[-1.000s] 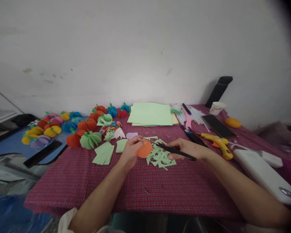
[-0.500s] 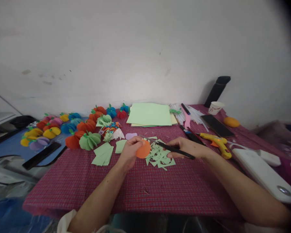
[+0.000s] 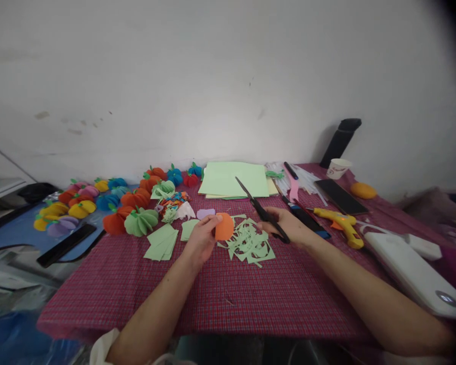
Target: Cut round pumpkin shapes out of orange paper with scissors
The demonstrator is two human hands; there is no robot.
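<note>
Pinched by its left edge, an orange paper circle [image 3: 225,226] is in my left hand [image 3: 202,236]. My right hand [image 3: 283,225] holds black-handled scissors [image 3: 255,202] whose blades point up and to the left, apart from the orange paper. Below and between the hands lies a heap of light green paper scraps [image 3: 251,241]. Cut green paper pieces [image 3: 162,242] are stacked to the left of my left hand, and a small purple paper piece [image 3: 205,213] lies just behind it.
Paper pumpkins [image 3: 137,197] in several colours crowd the left side. Green paper sheets [image 3: 233,178] lie at the back. On the right are a yellow glue gun [image 3: 342,223], a black phone [image 3: 341,196], a paper cup [image 3: 338,168] and a white power bank [image 3: 412,274].
The scissors have moved away from the orange paper and swung so their blades point further upward. My left hand has turned the orange paper slightly.
</note>
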